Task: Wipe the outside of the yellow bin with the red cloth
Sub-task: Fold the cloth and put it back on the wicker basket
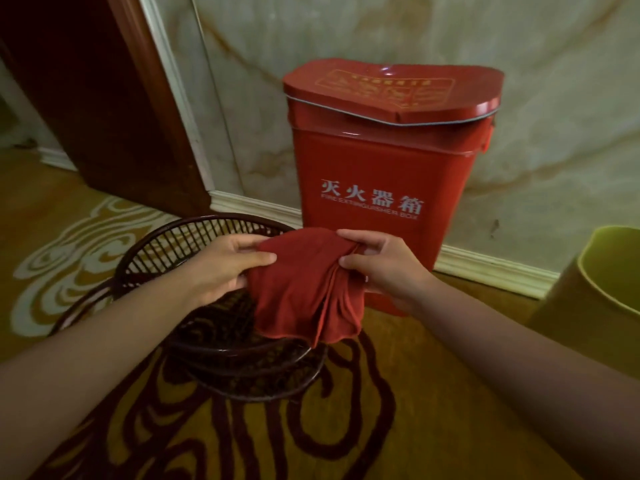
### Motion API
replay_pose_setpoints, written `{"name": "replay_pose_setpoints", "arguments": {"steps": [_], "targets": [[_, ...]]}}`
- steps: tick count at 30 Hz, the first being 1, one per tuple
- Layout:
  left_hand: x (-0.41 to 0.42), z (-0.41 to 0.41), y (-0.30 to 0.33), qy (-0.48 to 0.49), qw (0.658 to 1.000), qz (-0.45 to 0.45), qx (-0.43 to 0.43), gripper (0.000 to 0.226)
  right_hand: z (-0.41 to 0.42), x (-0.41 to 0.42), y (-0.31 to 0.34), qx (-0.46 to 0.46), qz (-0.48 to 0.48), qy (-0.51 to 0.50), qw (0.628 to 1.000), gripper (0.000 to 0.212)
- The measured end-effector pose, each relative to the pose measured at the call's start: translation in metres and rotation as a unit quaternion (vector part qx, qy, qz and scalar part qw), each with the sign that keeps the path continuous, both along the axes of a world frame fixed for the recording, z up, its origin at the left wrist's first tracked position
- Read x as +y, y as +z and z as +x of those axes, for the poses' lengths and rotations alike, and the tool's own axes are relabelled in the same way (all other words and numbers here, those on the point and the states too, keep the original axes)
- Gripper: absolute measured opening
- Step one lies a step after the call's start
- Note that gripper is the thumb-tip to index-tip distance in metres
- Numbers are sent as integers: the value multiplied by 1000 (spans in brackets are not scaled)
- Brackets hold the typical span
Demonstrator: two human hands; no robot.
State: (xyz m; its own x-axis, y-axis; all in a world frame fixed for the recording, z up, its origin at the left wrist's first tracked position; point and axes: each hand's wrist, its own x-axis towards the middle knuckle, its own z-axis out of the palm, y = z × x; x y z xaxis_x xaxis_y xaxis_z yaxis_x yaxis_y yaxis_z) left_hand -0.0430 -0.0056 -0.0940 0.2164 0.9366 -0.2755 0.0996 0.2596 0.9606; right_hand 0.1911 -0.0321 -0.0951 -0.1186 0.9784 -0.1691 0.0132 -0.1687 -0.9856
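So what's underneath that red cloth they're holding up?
Below the red cloth, held by the left hand and right hand, sits a dark wicker basket on patterned carpet. The cloth hides part of the basket's inside.

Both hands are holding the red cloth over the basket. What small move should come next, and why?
Probably carry the red cloth right, toward the yellow bin. The left hand and right hand pinch it bunched above the basket, clear of the bin, which sits untouched at the right edge.

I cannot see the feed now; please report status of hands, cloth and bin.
Left hand and right hand both grip red cloth, held over dark basket. Yellow bin far right, untouched. Nothing between.
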Motion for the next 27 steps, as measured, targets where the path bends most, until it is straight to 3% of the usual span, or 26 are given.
{"name": "replay_pose_setpoints", "arguments": {"steps": [9, 15, 23, 27], "targets": [[41, -11, -52, 24, 996, -87, 28, 20, -21, 40, -41, -254, 41, -19, 966, 45], [46, 9, -84, 42, 989, -131, 53, 18, -9, 42, -54, -200, -60, 12, 978, 47], [48, 1, -103, 0, 986, -159, 42, 21, 9, 40, -49, -166, -83, 44, 982, 49], [54, -3, -98, -4, 983, -166, 75, 21, 25, 49, -46, -174, -86, 45, 980, 41]]}}
